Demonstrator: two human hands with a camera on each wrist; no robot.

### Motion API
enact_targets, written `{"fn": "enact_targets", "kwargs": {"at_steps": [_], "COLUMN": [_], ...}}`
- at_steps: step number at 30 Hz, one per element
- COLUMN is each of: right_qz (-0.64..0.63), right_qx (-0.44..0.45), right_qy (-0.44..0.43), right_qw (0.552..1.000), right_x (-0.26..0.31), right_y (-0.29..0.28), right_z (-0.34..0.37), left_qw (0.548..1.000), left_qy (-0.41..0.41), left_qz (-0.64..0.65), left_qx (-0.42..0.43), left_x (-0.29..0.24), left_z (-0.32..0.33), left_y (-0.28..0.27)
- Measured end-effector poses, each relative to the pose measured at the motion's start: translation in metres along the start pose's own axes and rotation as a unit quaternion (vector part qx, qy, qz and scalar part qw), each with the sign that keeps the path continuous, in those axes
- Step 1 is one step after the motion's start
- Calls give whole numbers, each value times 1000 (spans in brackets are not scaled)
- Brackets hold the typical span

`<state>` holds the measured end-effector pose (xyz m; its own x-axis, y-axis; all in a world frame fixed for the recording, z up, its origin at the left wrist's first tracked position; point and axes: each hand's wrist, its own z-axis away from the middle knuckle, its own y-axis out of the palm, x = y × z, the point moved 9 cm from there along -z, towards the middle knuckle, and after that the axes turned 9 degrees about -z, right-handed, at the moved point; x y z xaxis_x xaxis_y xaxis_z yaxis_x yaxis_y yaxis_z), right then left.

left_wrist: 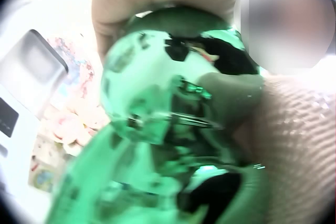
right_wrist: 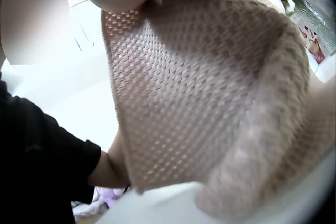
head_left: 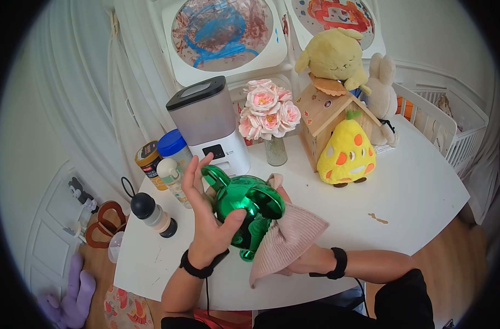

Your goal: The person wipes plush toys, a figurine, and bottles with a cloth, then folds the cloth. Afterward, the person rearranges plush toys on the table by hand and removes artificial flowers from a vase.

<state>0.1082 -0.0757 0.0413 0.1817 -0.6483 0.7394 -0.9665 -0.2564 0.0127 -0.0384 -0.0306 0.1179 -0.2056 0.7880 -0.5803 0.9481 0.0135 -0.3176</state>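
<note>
In the head view my left hand (head_left: 208, 229) holds a shiny green figurine (head_left: 240, 200) with rounded, balloon-like parts, thumb across its front and fingers behind it. It is tilted above the near part of the table. My right hand (head_left: 304, 260) grips a pale pink waffle-weave cloth (head_left: 299, 233), bunched against the figurine's right side; the cloth hides most of its fingers. The left wrist view shows the mirror-like green surface (left_wrist: 142, 71) close up, beside the cloth (left_wrist: 296, 145). In the right wrist view the cloth (right_wrist: 189, 87) hangs in folds below the hand.
On the white table (head_left: 403, 192) stand a pet feeder (head_left: 211, 120), a vase of pink roses (head_left: 276, 151), a wooden house (head_left: 321, 109) and a yellow plush toy (head_left: 348, 156). A black-capped bottle (head_left: 154, 214) and several containers stand at left. Brown marks (head_left: 378, 218) show at right.
</note>
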Motion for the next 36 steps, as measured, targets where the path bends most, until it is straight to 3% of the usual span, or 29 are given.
{"fn": "enact_targets", "kwargs": {"at_steps": [2, 3, 6, 8, 10, 12, 13, 16, 20, 22, 23, 27, 29, 30, 32, 33, 35, 36], "right_qz": [106, 42, 13, -21, -40, -51, -53, 14, 46, -102, -133, -95, -158, -157, -61, -62, 87, 85], "right_qx": [62, 58, 78, 101, 113, 91, 93, 130, 154, 126, 127, 149, 64, 65, 42, 44, 29, 25], "right_qy": [-19, 3, -17, -35, -44, -59, -58, -56, -24, 146, 177, 146, 215, 218, 77, 79, -93, -90], "right_qw": [992, 997, 997, 994, 992, 993, 993, 990, 987, 976, 967, 973, 962, 961, 994, 994, 991, 992], "right_x": [14, 12, 24, 33, 40, 48, 50, 54, 39, 8, -1, -23, -41, -44, -23, -17, 39, 47], "right_y": [6, 6, 4, 6, 11, 14, 14, 19, 37, 36, 34, 13, 3, 8, 8, 11, 22, 24], "right_z": [3, 4, -11, -25, -35, -49, -56, -81, -119, -127, -127, -93, -62, -47, -33, -33, -37, -44], "left_qw": [998, 996, 988, 986, 984, 992, 993, 995, 994, 995, 997, 993, 993, 992, 991, 990, 990, 990], "left_qy": [39, 22, 8, -9, -9, -124, -110, -74, -36, -56, -37, -13, -18, -23, -28, -32, -22, -8], "left_qz": [49, 73, 103, -116, -144, -28, -5, -57, -88, -21, -48, -107, -108, -110, -116, -124, -132, -138], "left_qx": [19, 52, 111, 120, 106, -18, -50, -36, -46, -75, -47, -52, -53, -51, -53, -52, -36, -20], "left_x": [9, 15, 18, 4, -12, -2, -12, -6, -11, -6, -1, -11, -15, -15, -14, -13, -12, -13], "left_z": [-6, -8, -7, -6, -1, 9, 7, 12, 13, 14, 14, 11, 11, 10, 10, 11, 10, 9], "left_y": [-7, -6, -4, -15, -4, -7, -6, -12, -14, -16, -17, -17, -16, -16, -16, -16, -16, -13]}}
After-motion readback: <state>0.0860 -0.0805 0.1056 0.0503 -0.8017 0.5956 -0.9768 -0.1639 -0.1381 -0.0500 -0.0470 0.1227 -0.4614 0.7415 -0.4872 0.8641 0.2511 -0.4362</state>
